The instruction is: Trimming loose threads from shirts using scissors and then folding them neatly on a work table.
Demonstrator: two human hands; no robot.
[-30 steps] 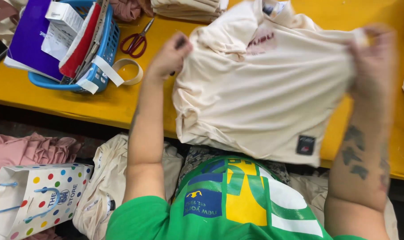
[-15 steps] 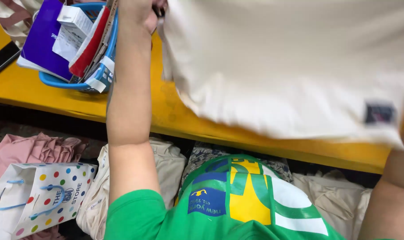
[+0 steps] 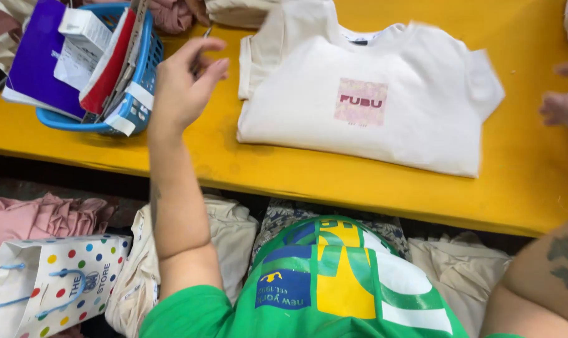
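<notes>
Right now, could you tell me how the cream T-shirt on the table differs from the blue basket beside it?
The cream T-shirt lies flat and spread out; the blue basket stands tilted, packed with papers. The T-shirt is soft cloth, the basket rigid and latticed. The left hand hovers nearer the basket. Both rest on the yellow table.

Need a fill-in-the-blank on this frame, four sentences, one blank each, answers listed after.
1. The cream cotton T-shirt lies flat on the ____ table.
2. The left hand hovers beside the ____ plastic basket.
3. The printed patch on the T-shirt faces ____.
4. The white paper gift bag under the table bears coloured ____.

Missing words: yellow; blue; up; dots
</notes>
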